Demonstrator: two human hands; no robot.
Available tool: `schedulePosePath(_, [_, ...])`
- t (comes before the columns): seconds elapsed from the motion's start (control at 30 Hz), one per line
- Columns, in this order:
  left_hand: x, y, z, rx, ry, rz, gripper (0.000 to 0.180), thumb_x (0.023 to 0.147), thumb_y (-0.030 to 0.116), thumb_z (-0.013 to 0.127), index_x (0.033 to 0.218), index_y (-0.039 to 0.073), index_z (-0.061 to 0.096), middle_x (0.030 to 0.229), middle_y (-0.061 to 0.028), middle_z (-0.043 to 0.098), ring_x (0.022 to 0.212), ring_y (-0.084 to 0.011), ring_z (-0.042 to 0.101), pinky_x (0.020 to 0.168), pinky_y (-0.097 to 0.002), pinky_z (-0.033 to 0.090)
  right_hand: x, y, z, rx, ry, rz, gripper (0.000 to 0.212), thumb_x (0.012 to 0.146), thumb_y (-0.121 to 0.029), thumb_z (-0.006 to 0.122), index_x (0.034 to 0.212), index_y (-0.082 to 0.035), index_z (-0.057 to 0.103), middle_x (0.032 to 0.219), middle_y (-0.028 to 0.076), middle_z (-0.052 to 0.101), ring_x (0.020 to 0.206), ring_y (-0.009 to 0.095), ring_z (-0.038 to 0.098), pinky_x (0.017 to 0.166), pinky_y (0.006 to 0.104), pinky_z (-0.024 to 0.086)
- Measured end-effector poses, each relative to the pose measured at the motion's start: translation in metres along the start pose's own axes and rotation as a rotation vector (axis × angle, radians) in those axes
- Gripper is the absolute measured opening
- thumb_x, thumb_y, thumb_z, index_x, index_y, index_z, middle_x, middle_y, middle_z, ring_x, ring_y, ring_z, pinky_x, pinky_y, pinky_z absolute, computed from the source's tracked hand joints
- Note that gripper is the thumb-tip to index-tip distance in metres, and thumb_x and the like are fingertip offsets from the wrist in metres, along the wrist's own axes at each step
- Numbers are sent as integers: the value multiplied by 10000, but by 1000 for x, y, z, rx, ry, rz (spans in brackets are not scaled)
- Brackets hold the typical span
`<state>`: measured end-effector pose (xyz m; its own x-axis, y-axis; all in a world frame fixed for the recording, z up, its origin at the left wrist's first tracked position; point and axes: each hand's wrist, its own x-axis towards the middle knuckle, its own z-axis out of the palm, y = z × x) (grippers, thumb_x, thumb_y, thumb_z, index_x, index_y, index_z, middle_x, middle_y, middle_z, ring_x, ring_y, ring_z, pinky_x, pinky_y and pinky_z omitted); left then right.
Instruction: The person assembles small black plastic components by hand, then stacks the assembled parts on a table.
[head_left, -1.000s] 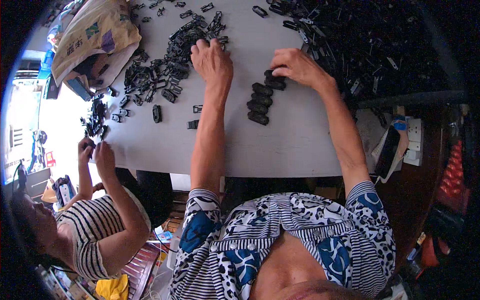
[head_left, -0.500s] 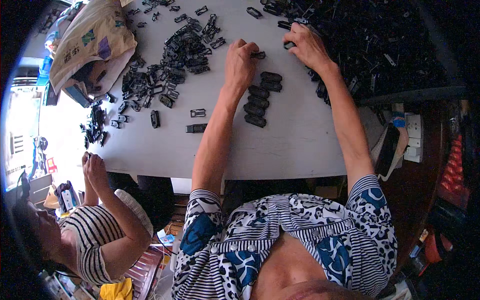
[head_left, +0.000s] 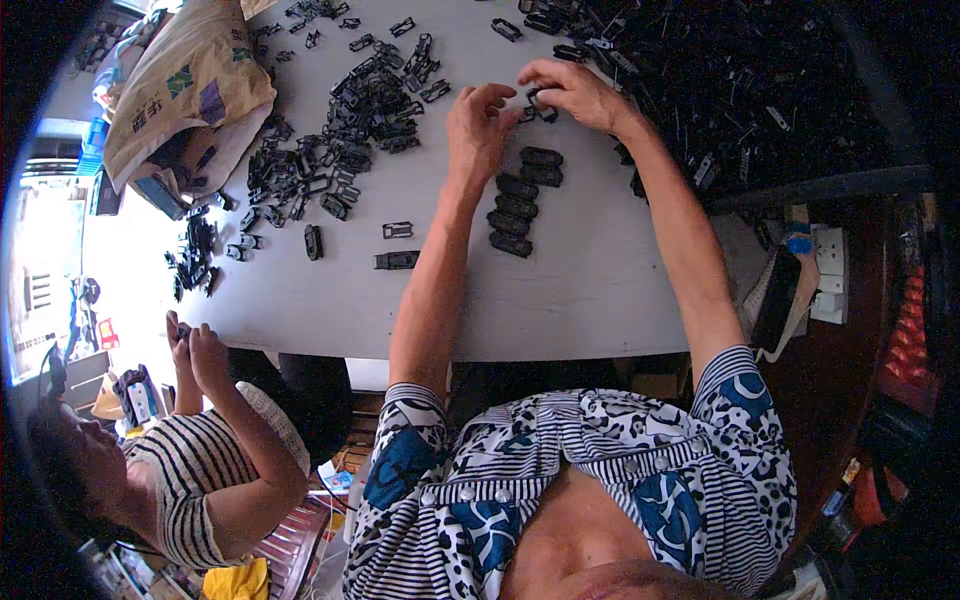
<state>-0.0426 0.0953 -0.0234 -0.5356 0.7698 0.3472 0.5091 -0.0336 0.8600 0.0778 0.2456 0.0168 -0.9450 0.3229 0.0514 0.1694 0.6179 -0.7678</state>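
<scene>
Above the table, my left hand and my right hand are close together, with a small gap between their fingertips. Dark frame-like plastic pieces sit in that gap; my left thumb and fingers pinch at one side and my right thumb at the other. Exactly where one piece ends and another begins is too small to tell. Just below the hands, several black oblong plastic parts lie in a short stacked column, with a pair at its upper right.
A heap of black clips spreads over the table's left. A large dark pile covers the right. Two loose parts lie beside my left forearm. A tan sack stands far left. A co-worker's hands work at the table's left edge.
My right hand has come left from the edge of the dark pile, bringing a black piece up to the one at my left hand. The co-worker's hands have moved slightly.
</scene>
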Motion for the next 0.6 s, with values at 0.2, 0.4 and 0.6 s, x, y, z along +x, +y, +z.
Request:
schedulePosePath(0.2, [15,7,-6,-659,1,-258,112,822,85,696,867,-3,643,756,-23,619,677,-113,537,646,-258,438,8,-18,15,-27,135,-136,384,829,-70,623,1195,-31,516,995,95,626,951,202,594,843,337,480])
schedulePosePath(0.4, [14,5,-5,-693,76,-277,125,800,93,726,845,12,643,776,-32,622,689,-123,558,631,-264,448,3,-22,18,-347,346,-298,359,747,-89,701,1070,-31,555,974,123,599,951,310,599,822,389,486])
schedulePosePath(0.6, [-7,-12,-4,451,102,52,290,620,110,783,907,134,743,929,-128,642,896,-312,575,787,-403,465,-7,-10,18,-391,262,-167,239,750,-65,689,975,-34,615,945,104,586,919,294,597,774,393,482])
